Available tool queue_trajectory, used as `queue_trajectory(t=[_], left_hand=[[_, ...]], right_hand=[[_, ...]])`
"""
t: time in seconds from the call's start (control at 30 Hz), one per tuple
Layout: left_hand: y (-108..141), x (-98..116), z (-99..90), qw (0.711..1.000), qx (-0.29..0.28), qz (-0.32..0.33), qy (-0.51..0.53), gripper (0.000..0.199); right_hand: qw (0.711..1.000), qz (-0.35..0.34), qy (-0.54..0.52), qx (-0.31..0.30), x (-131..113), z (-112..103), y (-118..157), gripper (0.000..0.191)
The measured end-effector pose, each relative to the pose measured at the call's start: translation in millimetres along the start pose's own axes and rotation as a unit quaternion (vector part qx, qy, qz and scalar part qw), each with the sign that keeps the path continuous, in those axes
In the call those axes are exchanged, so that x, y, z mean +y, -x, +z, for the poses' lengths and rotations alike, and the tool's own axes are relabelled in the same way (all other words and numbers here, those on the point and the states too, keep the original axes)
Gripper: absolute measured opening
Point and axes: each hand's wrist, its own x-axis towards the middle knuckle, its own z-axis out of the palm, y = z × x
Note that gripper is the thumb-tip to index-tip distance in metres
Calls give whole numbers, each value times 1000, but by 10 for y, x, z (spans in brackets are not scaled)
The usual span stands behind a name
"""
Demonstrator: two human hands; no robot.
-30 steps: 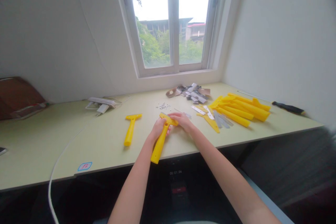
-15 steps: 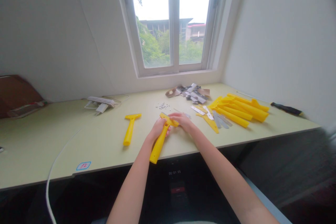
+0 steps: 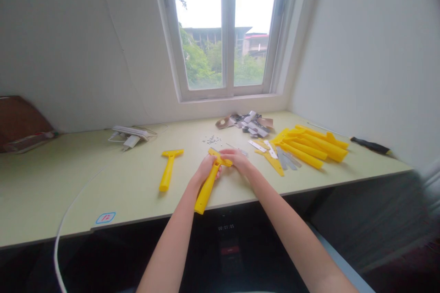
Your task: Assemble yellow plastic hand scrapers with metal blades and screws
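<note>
My left fingers (image 3: 207, 168) are curled shut around the neck of a bright yellow plastic T-shaped scraper (image 3: 207, 187), and my right fingers (image 3: 234, 156) are pressed together on the crossbar at its head. The left hand is nearer the handle, and the right hand is nearer the far end of the crossbar. The scraper's long axis runs from the head, right at my fingers, back toward me and down to the left. Its handle end sticks out past the front edge of the pale green laminate bench (image 3: 85, 201). A thin grey strip shows along the head, too small to tell more.

Left of my fingers, one more yellow plastic T-shaped scraper (image 3: 168, 169) lies alone, its head pointing away from me. Just ahead of them is one small scatter of tiny metal screws (image 3: 212, 139), too small to count. To the right of my fingers lies a heap of yellow plastic handles (image 3: 311, 146), roughly eight, though they overlap. Nearer my fingers than that heap are about three grey steel blades (image 3: 287, 159), two white metal strips (image 3: 257, 146) and one flat yellow plastic piece (image 3: 273, 164). Farther ahead sits one pile of dark and silver packets (image 3: 249, 123).
</note>
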Motion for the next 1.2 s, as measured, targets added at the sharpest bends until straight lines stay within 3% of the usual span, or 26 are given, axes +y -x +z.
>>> queue_trajectory(t=[0.33,0.43,0.53,0.7,0.9,1.07,1.2], left_hand=[[-15,-33,-21,999,-4,35,-11,18],[-22,-32,-23,999,9,38,-6,16],[-22,-32,-21,999,18,35,-10,16],[-19,-49,-23,999,26,27,-11,17],[-44,-87,-41,999,11,33,8,15],[-46,-87,-43,999,14,37,-3,15],[-35,-70,-30,999,20,27,0,15]], right_hand=[[999,-11,38,10,59,-9,-40,29],[984,-16,135,116,103,-35,-174,28],[923,-43,324,203,106,-83,-357,24],[816,-101,552,139,54,-113,-612,28],[745,-103,654,86,35,-106,-739,26],[732,-114,667,81,26,-93,-757,25],[750,-111,646,86,34,-73,-757,24]])
